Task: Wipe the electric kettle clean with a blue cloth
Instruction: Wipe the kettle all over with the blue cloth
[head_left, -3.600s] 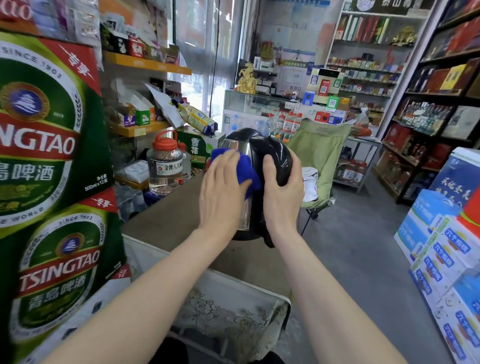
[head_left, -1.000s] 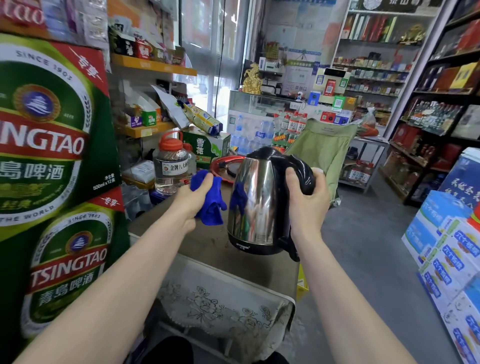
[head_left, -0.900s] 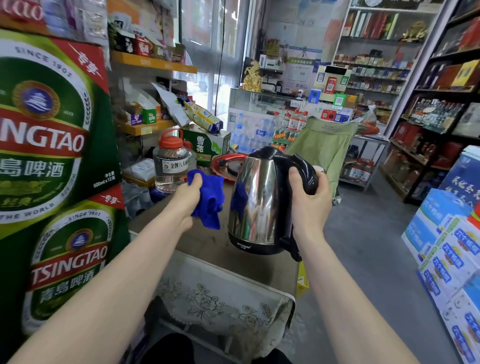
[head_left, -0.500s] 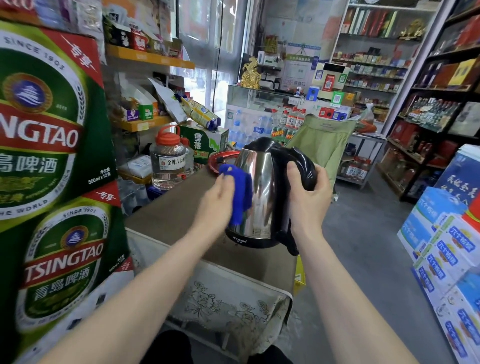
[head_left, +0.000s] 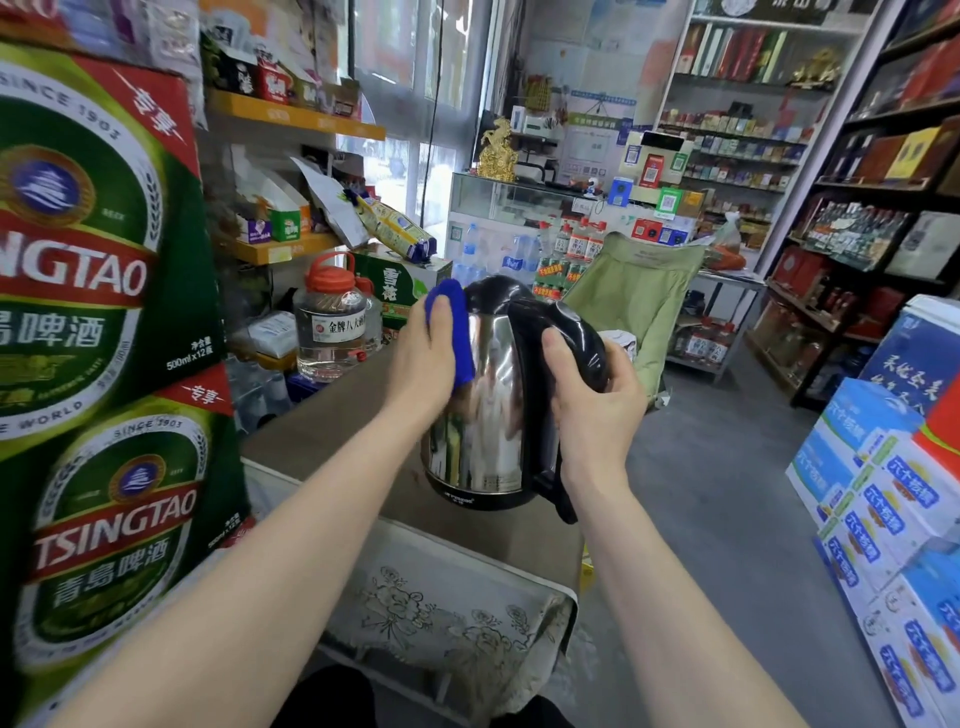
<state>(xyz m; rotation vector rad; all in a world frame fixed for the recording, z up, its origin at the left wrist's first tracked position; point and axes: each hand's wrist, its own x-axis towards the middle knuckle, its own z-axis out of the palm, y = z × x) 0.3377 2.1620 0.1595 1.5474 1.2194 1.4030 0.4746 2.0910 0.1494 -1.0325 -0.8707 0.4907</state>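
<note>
Stainless-steel electric kettle (head_left: 493, 415) with a black lid and handle stands at the near right end of a brown tabletop (head_left: 322, 431), its handle gripped by the person's right hand (head_left: 592, 400), fingers wrapped round it. Whether the base rests on the top or hangs just above it cannot be told. A second ago the small blue cloth (head_left: 452, 322) was held off to the left, clear of the metal. Now the left hand (head_left: 423, 358) presses it, fingers laid flat, against the kettle's upper left flank just below the lid. This suggests a fresh wiping stroke has begun, with the lower body likely still to do. A clear plastic jar with a red cap (head_left: 332, 327) stands behind, stacked green beer cartons (head_left: 93, 364) crowd the left arm, and a green folding chair (head_left: 634, 291) sits beyond. Only the gripping hand covers any surface the cloth must reach.
</note>
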